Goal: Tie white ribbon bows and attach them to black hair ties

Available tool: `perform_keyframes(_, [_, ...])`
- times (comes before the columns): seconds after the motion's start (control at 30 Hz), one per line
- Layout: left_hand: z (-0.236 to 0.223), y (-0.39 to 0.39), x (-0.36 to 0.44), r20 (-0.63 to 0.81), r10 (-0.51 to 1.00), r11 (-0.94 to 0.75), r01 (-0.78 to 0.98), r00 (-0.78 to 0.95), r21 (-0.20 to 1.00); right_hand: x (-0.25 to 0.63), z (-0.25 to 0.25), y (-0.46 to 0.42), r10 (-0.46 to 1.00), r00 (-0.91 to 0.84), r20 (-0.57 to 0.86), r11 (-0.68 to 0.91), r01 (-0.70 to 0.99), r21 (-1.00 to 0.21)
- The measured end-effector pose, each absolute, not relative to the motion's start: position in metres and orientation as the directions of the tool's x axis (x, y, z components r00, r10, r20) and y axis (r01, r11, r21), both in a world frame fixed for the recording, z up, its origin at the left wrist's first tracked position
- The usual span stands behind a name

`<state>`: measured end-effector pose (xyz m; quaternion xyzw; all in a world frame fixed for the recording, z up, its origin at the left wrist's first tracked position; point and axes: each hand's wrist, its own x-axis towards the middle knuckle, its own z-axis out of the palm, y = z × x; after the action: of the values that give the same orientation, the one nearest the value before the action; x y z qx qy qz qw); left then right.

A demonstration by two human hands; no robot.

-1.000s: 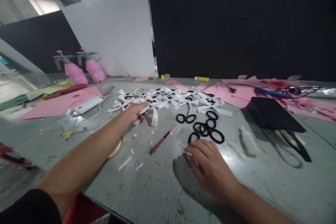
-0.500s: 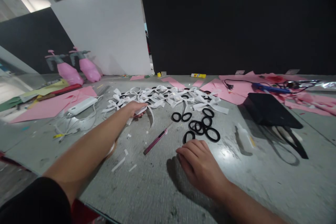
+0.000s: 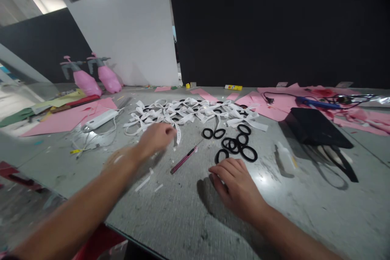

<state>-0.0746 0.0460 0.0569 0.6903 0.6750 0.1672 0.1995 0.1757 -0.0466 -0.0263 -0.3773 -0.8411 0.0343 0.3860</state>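
My left hand (image 3: 157, 137) is over the front left of a pile of white ribbon bows with black rings (image 3: 195, 110). Its fingers are curled and partly smeared by motion. A loose white ribbon end (image 3: 178, 135) lies by its fingertips; whether they touch it I cannot tell. My right hand (image 3: 239, 185) rests on the table, fingers bent and together, with nothing visible in them. Just beyond it are several loose black hair ties (image 3: 231, 145). Between my hands lies a slim purple craft knife (image 3: 184, 160), its blade pointing away from me.
White ribbon scraps (image 3: 143, 183) lie near the left forearm. On the left are a white power strip (image 3: 100, 118) with cables, pink paper (image 3: 55, 124) and two pink spray bottles (image 3: 109, 79). To the right stand a small glue bottle (image 3: 286, 160) and a black box-like object (image 3: 319, 128).
My left hand has pulled back toward me from the bows, and its hold on the white ribbon no longer shows. The right hand stays in place. The view has shifted slightly.
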Motion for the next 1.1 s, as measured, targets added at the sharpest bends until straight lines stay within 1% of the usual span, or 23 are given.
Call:
perform_keyframes(0.03, [0.050,0.028,-0.068,-0.032,0.988,-0.127,0.919,0.150,0.374,0.176,-0.027,-0.046,0.660,-0.424,0.620,0.713,0.612,-0.341])
perform_keyframes(0.07, [0.042,0.012,-0.061,-0.027,0.978,-0.192,0.942,0.207,0.274,0.176,-0.027,-0.045,0.658,-0.433,0.616,0.715,0.615,-0.331])
perform_keyframes(0.1, [0.035,-0.002,-0.055,-0.040,0.975,-0.206,0.959,0.217,0.195,0.176,-0.028,-0.045,0.653,-0.441,0.615,0.719,0.617,-0.321])
perform_keyframes(0.13, [0.028,-0.013,-0.050,-0.063,0.974,-0.208,0.967,0.219,0.144,0.176,-0.027,-0.045,0.647,-0.447,0.617,0.722,0.618,-0.310])
perform_keyframes(0.2, [0.020,-0.025,-0.047,-0.093,0.964,-0.237,0.965,0.247,0.111,0.177,-0.024,-0.046,0.637,-0.447,0.628,0.724,0.626,-0.288])
perform_keyframes(0.3, [0.019,-0.030,-0.053,-0.119,0.949,-0.278,0.953,0.292,0.122,0.181,-0.012,-0.053,0.624,-0.442,0.645,0.710,0.665,-0.231])
perform_keyframes(0.4, [0.024,-0.043,-0.062,-0.116,0.954,-0.260,0.956,0.276,0.134,0.191,0.003,-0.063,0.631,-0.457,0.626,0.678,0.718,-0.159])
perform_keyframes(0.47, [0.025,-0.062,-0.063,-0.126,0.966,-0.197,0.958,0.226,0.207,0.197,0.008,-0.069,0.632,-0.483,0.607,0.678,0.723,-0.131])
perform_keyframes(0.5, [0.025,-0.073,-0.061,-0.152,0.974,-0.125,0.957,0.169,0.262,0.200,0.008,-0.072,0.622,-0.504,0.599,0.696,0.706,-0.129])
perform_keyframes(0.57, [0.021,-0.096,-0.052,-0.225,0.971,0.011,0.915,0.087,0.403,0.202,0.004,-0.078,0.597,-0.563,0.571,0.752,0.641,-0.153])
perform_keyframes(0.67, [0.011,-0.120,-0.031,-0.274,0.960,0.137,0.773,0.049,0.619,0.198,-0.007,-0.086,0.556,-0.695,0.457,0.825,0.527,-0.203])
perform_keyframes(0.77, [0.003,-0.132,-0.008,-0.246,0.964,0.114,0.673,0.104,0.731,0.192,-0.014,-0.093,0.546,-0.760,0.351,0.838,0.496,-0.228])
perform_keyframes(0.87, [-0.001,-0.137,0.000,-0.205,0.960,0.045,0.620,0.189,0.784,0.194,-0.018,-0.093,0.596,-0.734,0.325,0.803,0.544,-0.243])
perform_keyframes(0.93, [-0.001,-0.134,-0.009,-0.120,0.977,-0.025,0.657,0.175,0.754,0.200,-0.020,-0.089,0.636,-0.695,0.336,0.772,0.571,-0.281])
perform_keyframes(0.97, [-0.002,-0.129,-0.019,-0.059,0.988,-0.059,0.705,0.142,0.707,0.202,-0.021,-0.087,0.659,-0.670,0.342,0.752,0.579,-0.315])
perform_keyframes(1.03, [-0.003,-0.112,-0.045,0.109,0.992,-0.118,0.822,0.069,0.558,0.206,-0.024,-0.082,0.700,-0.627,0.341,0.712,0.583,-0.392])
perform_keyframes(1.1, [-0.004,-0.088,-0.073,0.174,0.984,-0.089,0.930,0.028,0.357,0.207,-0.026,-0.080,0.724,-0.604,0.333,0.686,0.575,-0.446])
